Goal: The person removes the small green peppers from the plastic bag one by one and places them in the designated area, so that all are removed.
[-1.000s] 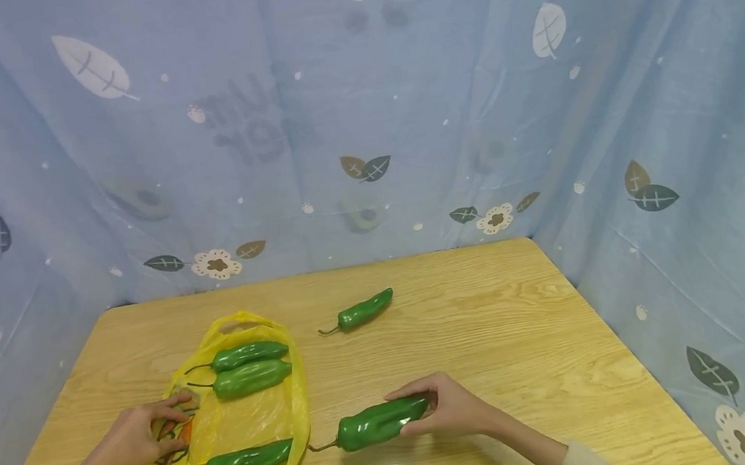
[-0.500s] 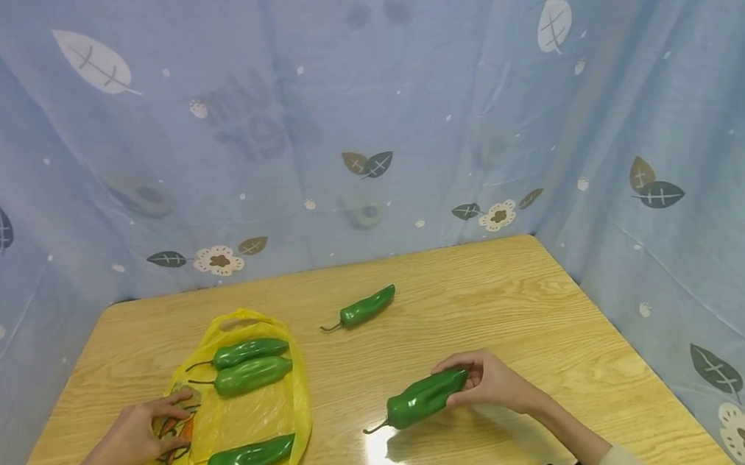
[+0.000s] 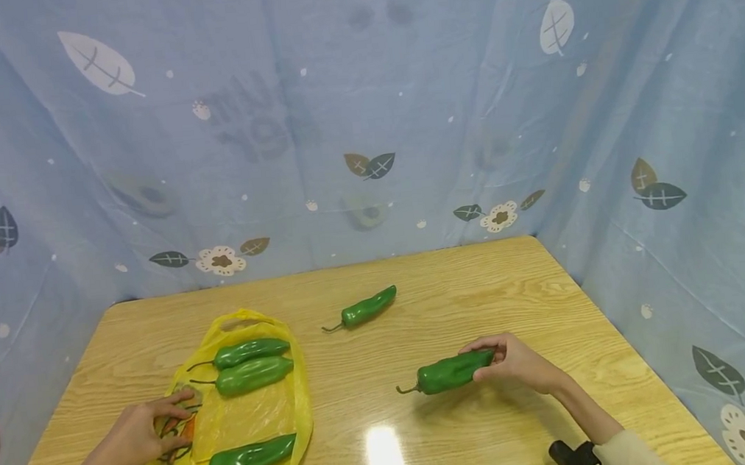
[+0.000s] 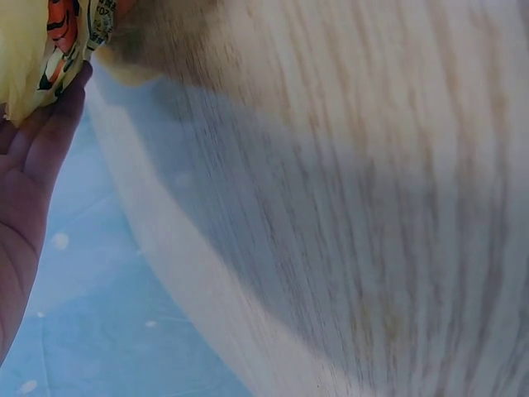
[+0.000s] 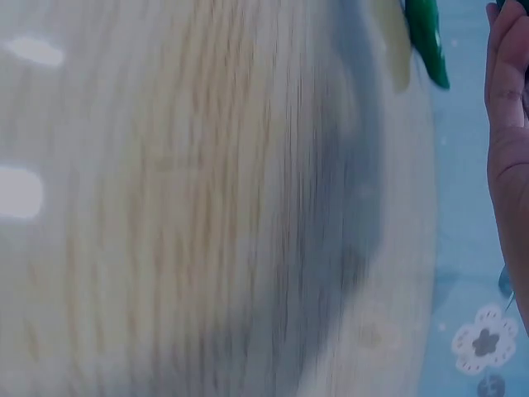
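Observation:
On the left of the table lies a spread yellow plastic bag [image 3: 301, 397]. Inside it are a green pepper [image 3: 251, 351], a lighter green pepper [image 3: 254, 376] just below, and another pepper [image 3: 253, 458] near the bag's front. My left hand [image 3: 131, 438] grips the bag's printed left side; the left wrist view shows that bag [image 4: 23, 58] against its fingers [image 4: 54, 136]. My right hand [image 3: 520, 364] holds a large green pepper [image 3: 451, 373] by its tip, stem pointing left, over the table right of the bag. Its fingers hide the tip.
A loose green pepper [image 3: 369, 307] lies at the back middle of the wooden table [image 3: 484, 289]. Blue patterned curtains [image 3: 362, 115] surround the back and sides. A black object [image 3: 574, 457] sits by the right sleeve.
My right hand has carried the large pepper to the right and farther back, away from the bag. My left hand stays on the bag; the other peppers have not moved.

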Tool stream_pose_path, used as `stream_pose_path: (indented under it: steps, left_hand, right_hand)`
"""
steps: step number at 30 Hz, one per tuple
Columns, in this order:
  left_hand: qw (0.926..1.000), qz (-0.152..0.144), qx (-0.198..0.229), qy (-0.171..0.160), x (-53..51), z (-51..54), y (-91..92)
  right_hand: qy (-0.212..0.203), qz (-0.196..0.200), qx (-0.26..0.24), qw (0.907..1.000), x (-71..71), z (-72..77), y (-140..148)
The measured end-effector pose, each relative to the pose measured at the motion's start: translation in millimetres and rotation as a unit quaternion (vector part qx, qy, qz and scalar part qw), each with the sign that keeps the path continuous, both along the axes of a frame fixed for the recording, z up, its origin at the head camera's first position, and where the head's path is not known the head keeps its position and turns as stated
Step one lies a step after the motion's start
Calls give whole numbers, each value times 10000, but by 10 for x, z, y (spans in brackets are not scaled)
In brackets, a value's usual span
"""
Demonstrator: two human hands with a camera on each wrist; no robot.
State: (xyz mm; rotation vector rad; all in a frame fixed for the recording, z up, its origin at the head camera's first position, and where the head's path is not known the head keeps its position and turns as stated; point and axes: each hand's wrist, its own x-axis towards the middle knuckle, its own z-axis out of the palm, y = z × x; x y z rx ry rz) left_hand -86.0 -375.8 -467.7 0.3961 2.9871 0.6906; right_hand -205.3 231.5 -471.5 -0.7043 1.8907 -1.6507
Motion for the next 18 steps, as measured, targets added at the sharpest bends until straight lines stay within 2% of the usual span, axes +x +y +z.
stream_pose_path:
  steps: [6,18]
  left_hand:
    - [10000,-31,54,-13,-14,11,2]
    - [9998,-62,111,-171,-16,-5,-18]
  right_hand:
    - [-40,-108,173,9998,-192,-28,134]
    - [-180,-52,-17,9998,-473,-115,254]
